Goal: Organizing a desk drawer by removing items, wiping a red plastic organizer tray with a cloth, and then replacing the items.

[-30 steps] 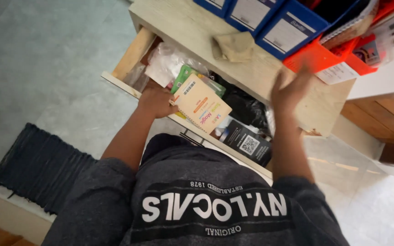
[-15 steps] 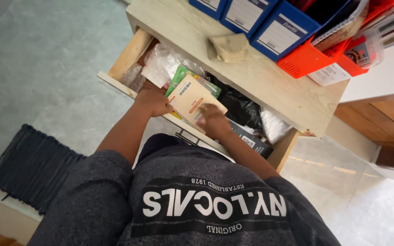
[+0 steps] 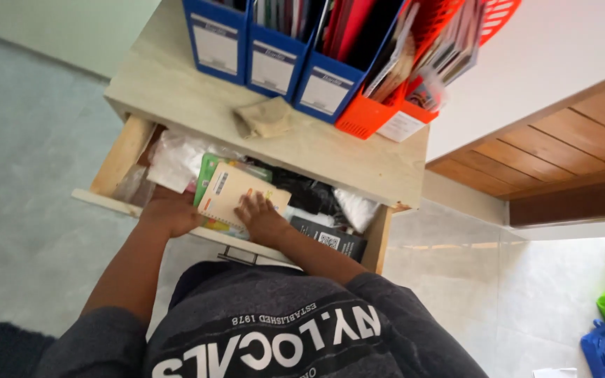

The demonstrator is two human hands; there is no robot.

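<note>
Pale tiled floor, beige desk with its drawer pulled open toward the person. Drawer's left end: clear plastic bags. Left hand sits at the drawer's front edge, fingers curled on the lower-left corner of a cream notebook; grip looks closed but fingertips are hidden. Notebook lies on a green packet, long axis tilted, running from front-left up to back-right. Right hand presses flat on the notebook's near-right edge, fingers spread narrow, not wrapped. Both hands touch it; neither is nearer. Right of that: black box near the drawer's right wall. Desk back edge: blue file holders, orange holder, tan cloth in front.
</note>
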